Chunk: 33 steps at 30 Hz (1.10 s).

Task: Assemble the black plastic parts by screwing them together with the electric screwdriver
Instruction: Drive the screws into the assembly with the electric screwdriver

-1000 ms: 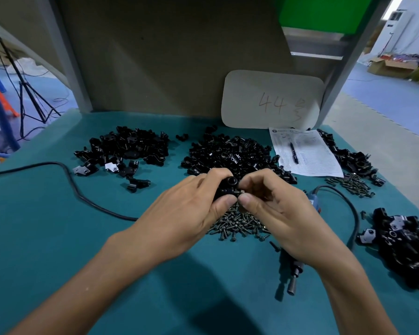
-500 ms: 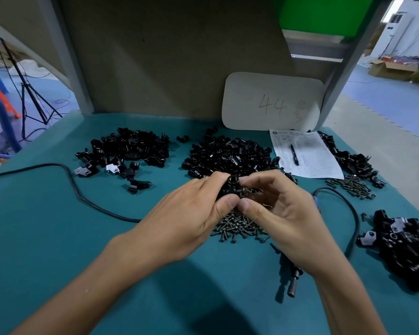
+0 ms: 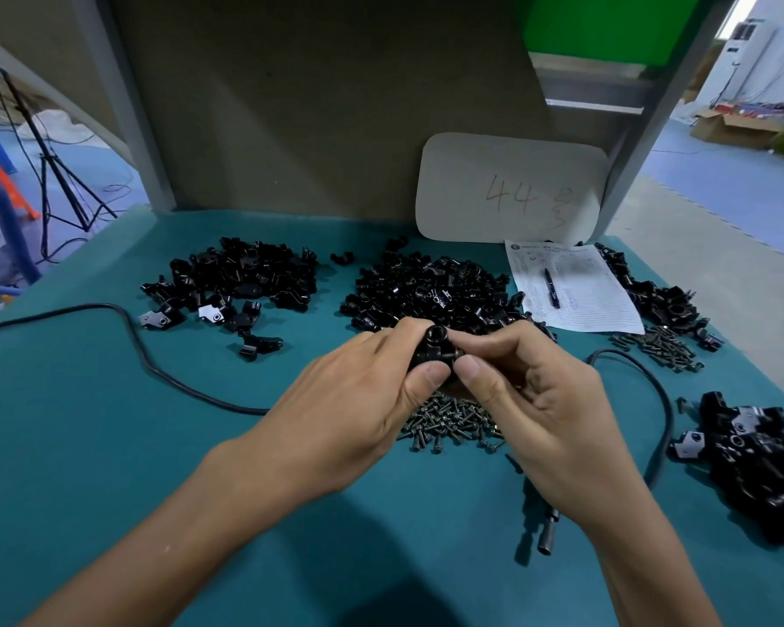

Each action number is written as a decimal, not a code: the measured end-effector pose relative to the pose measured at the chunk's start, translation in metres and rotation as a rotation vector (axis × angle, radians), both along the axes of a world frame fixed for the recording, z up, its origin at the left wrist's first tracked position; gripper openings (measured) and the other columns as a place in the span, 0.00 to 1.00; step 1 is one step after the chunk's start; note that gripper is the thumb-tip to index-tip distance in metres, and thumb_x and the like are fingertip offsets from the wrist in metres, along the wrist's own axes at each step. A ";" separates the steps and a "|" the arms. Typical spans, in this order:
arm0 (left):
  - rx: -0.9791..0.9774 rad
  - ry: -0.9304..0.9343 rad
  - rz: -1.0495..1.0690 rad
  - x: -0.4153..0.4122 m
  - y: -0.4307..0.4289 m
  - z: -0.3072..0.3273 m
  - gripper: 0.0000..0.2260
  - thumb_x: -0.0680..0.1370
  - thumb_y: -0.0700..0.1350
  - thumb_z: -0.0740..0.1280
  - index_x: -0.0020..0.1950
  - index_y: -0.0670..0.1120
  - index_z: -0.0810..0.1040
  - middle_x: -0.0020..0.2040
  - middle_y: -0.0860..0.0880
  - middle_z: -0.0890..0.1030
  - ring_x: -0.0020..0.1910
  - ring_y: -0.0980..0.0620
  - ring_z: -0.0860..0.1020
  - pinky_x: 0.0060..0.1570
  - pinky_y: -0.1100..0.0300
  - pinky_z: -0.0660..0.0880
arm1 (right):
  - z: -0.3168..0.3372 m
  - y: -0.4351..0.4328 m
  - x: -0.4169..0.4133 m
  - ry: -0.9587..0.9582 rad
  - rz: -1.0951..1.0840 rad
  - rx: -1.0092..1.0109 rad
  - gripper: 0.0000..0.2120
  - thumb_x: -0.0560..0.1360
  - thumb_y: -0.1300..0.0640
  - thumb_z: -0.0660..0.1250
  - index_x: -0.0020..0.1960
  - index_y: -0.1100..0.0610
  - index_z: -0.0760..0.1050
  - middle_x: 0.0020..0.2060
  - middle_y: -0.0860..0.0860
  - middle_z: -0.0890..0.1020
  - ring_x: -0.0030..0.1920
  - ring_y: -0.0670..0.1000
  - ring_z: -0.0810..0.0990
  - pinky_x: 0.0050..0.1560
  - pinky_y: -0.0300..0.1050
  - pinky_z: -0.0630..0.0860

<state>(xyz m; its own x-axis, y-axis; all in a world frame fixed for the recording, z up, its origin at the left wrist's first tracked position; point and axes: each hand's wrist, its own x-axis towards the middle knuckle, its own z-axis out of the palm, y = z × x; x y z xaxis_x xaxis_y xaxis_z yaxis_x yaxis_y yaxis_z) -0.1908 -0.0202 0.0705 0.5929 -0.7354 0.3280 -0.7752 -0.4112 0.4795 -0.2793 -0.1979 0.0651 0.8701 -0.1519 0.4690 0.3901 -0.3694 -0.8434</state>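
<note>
Frame centre, above the screws (image 3: 449, 420): the left hand (image 3: 354, 400) grips the part (image 3: 433, 350), and the right hand (image 3: 535, 400) pinches something small against it, likely a screw. Seat it straight before reaching for the driver (image 3: 546, 529), lower right.

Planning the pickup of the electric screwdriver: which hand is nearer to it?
Right. The electric screwdriver lies on the table close below the right hand; the left hand is farther, off to its left. Both hold the black part.
</note>
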 end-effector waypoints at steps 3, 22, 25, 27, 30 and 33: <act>-0.011 -0.012 -0.001 -0.002 -0.001 0.001 0.20 0.82 0.66 0.44 0.65 0.58 0.65 0.43 0.62 0.70 0.46 0.60 0.71 0.41 0.60 0.69 | 0.001 0.000 -0.001 -0.010 -0.012 -0.031 0.04 0.82 0.53 0.67 0.55 0.49 0.80 0.55 0.41 0.86 0.56 0.47 0.86 0.54 0.43 0.83; 0.007 -0.029 -0.014 -0.005 0.003 0.004 0.20 0.82 0.66 0.43 0.67 0.61 0.63 0.46 0.66 0.70 0.48 0.61 0.70 0.43 0.60 0.68 | 0.004 0.001 -0.003 -0.003 0.062 0.031 0.05 0.79 0.59 0.68 0.54 0.54 0.79 0.57 0.45 0.85 0.60 0.49 0.84 0.58 0.44 0.81; 0.009 -0.017 -0.017 -0.005 0.003 0.005 0.18 0.82 0.66 0.45 0.67 0.61 0.63 0.45 0.68 0.69 0.48 0.61 0.70 0.41 0.63 0.67 | 0.003 0.002 -0.003 0.003 0.042 0.038 0.06 0.78 0.59 0.68 0.54 0.54 0.80 0.58 0.45 0.85 0.60 0.49 0.84 0.58 0.46 0.82; 0.035 -0.094 0.019 -0.007 0.003 0.006 0.19 0.82 0.65 0.43 0.66 0.60 0.63 0.45 0.65 0.69 0.46 0.59 0.68 0.40 0.60 0.67 | 0.003 0.003 -0.003 0.030 0.022 0.051 0.05 0.79 0.56 0.68 0.54 0.55 0.80 0.57 0.46 0.86 0.59 0.50 0.85 0.58 0.49 0.82; 0.075 -0.215 0.071 -0.010 0.001 0.008 0.18 0.83 0.63 0.44 0.66 0.57 0.63 0.48 0.59 0.73 0.44 0.56 0.68 0.40 0.57 0.67 | 0.005 0.007 -0.004 0.048 -0.041 0.016 0.05 0.80 0.52 0.67 0.52 0.52 0.80 0.54 0.43 0.86 0.55 0.49 0.86 0.56 0.52 0.83; 0.085 -0.273 0.102 -0.012 0.000 0.007 0.18 0.84 0.61 0.46 0.65 0.53 0.66 0.49 0.54 0.75 0.41 0.53 0.68 0.39 0.57 0.66 | 0.006 0.012 -0.006 0.044 -0.110 -0.013 0.06 0.81 0.47 0.68 0.51 0.48 0.81 0.50 0.44 0.87 0.51 0.51 0.87 0.52 0.58 0.84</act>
<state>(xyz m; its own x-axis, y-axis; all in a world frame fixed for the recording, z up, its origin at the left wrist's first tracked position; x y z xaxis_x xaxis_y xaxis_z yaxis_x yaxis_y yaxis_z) -0.2024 -0.0205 0.0777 0.5636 -0.7082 0.4253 -0.8234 -0.5231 0.2200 -0.2850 -0.1854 0.0712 0.8681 -0.2416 0.4336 0.3095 -0.4193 -0.8534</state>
